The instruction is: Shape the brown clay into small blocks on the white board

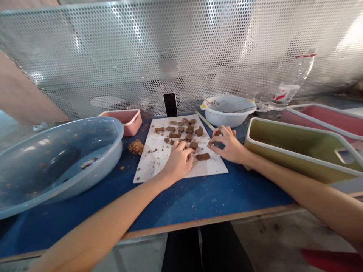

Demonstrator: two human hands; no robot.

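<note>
Several small brown clay-like pieces [189, 137] lie with crumbs on a white board [154, 158]. My left hand [179, 160] is over the middle of the board, fingers bent, its fingertips beside a squarish brown piece [193, 145]; whether they grip anything is hidden. My right hand [228, 143] is at the board's right edge, its thumb and index finger curved toward each other with a gap between them and nothing visible in it. A flat oblong brown piece [203, 156] rests between and below the hands.
A large blue basin [113, 151] and a pink box [134, 124] stand left, near a brown lump [136, 147]. Behind are a phone [170, 105] and a white basin [227, 118]. Right are a green box [283, 156], a pink box [312, 122] and a tilted bottle [292, 85].
</note>
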